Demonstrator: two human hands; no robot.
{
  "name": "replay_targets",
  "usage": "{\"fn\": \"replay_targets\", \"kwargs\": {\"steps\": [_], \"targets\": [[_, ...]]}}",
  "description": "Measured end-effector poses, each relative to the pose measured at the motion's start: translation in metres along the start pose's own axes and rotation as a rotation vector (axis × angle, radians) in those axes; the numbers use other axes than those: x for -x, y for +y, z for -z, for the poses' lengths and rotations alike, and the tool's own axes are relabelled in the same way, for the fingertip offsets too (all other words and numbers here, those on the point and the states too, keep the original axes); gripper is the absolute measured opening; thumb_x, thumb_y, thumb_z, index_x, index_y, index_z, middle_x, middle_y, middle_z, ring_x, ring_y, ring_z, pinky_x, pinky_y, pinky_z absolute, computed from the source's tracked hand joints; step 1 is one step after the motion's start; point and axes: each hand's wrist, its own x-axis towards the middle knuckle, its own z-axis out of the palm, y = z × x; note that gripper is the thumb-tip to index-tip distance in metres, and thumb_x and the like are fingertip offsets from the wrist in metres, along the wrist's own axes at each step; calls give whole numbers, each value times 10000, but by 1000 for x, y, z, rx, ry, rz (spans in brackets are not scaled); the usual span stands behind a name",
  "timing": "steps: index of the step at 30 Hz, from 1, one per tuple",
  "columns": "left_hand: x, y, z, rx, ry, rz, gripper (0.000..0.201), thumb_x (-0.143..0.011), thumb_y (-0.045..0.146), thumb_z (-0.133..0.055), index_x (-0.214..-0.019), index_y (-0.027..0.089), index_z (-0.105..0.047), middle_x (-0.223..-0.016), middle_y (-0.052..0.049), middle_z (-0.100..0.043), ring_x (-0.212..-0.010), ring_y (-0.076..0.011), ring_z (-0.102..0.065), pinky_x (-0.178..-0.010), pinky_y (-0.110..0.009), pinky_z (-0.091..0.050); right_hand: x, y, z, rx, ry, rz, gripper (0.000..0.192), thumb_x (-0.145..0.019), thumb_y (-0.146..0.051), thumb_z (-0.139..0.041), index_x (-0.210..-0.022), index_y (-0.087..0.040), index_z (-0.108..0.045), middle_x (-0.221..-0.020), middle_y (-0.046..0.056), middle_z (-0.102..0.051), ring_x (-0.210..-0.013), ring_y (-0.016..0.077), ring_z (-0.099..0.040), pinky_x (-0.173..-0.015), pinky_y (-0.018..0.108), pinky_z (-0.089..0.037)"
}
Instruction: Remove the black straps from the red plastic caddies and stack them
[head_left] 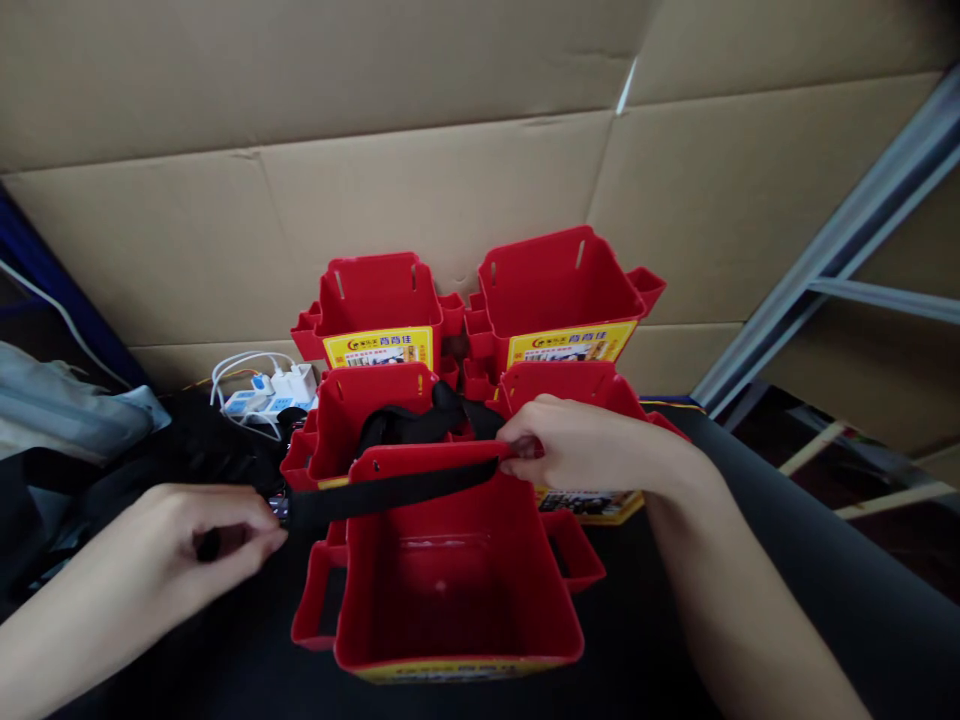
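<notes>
A red plastic bin (457, 590) with side pockets stands nearest me, its inside facing up. A black webbing strap (397, 492) stretches across its back wall. My left hand (214, 545), left of the bin, pinches the strap's end at a small shiny buckle (279, 508). At the upper right corner of the back wall, my right hand (551, 440) has its fingers closed on the strap's other end. The slot there is hidden behind the fingers. More black strap (409, 425) lies bunched in the bin behind.
Several similar red bins (379, 290) with yellow labels (571, 343) stand in rows behind. A power strip (277, 403) with white plugs and cables sits to their left, near dark cloth (202, 470). Cardboard (435, 200) walls the back. A metal frame (840, 240) rises at right.
</notes>
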Motion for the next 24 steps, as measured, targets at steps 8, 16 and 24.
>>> {"fn": "replay_targets", "kwargs": {"steps": [8, 16, 24], "targets": [[-59, 77, -29, -234, 104, -342, 273, -846, 323, -497, -1088, 211, -553, -1112, -90, -579, -960, -243, -567, -829, -377, -470, 1, -5, -1, 96, 48, -27, 168, -771, -264, -506, -678, -193, -627, -614, 15, -583, -535, 120, -477, -518, 247, -280], [-95, 81, -39, -179, -174, -325, 181, -848, 310, -467, -755, 184, -559, -724, -36, -619, -663, -201, -594, -567, -281, -382, 1, 1, 0, 61, 31, 0, 179, -781, -300, -514, -688, -186, -617, -594, 4, -567, -535, 109, -456, -516, 238, -271], [-92, 26, 19, -51, -315, -318, 160, -856, 307, -504, -776, 224, -615, -652, 55, -591, -574, -73, -493, -566, -175, -358, -1, 0, 2, -55, 1, -8, 267, -797, -389, -525, -662, -171, -600, -590, -5, -528, -526, 96, -416, -513, 232, -277]]}}
